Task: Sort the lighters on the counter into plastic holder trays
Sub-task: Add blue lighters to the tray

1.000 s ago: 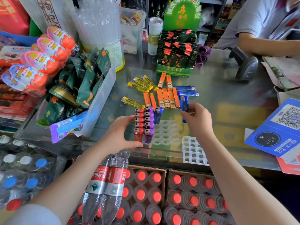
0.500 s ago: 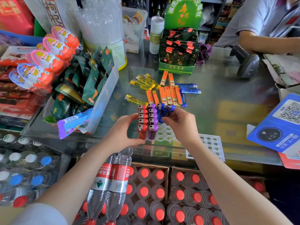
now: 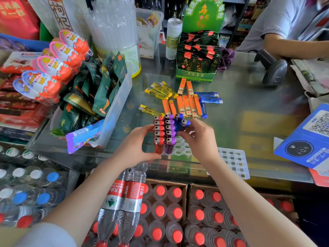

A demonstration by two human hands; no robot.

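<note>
A white plastic holder tray (image 3: 183, 148) lies on the glass counter with a row of red lighters (image 3: 159, 132) and a row of purple lighters (image 3: 170, 132) standing in it. My left hand (image 3: 135, 145) grips the tray's left side by the red row. A blue lighter (image 3: 183, 125) is pinched in my right hand (image 3: 197, 138), tilted over the third row beside one standing blue lighter (image 3: 178, 117). Loose on the counter behind lie orange lighters (image 3: 187, 106), yellow lighters (image 3: 160, 91) and blue lighters (image 3: 209, 99). A second, square-holed tray (image 3: 233, 161) lies to the right.
A clear bin of green packets (image 3: 99, 93) stands left. A green display box (image 3: 197, 59) and a can (image 3: 173, 38) stand behind the lighters. A barcode scanner (image 3: 274, 68) and another person's arm (image 3: 293, 49) are at back right. A blue QR stand (image 3: 306, 139) sits at right.
My right hand picked a blue lighter from the loose pile and brought it left and down to the tray's third row. My left hand stayed on the tray.
</note>
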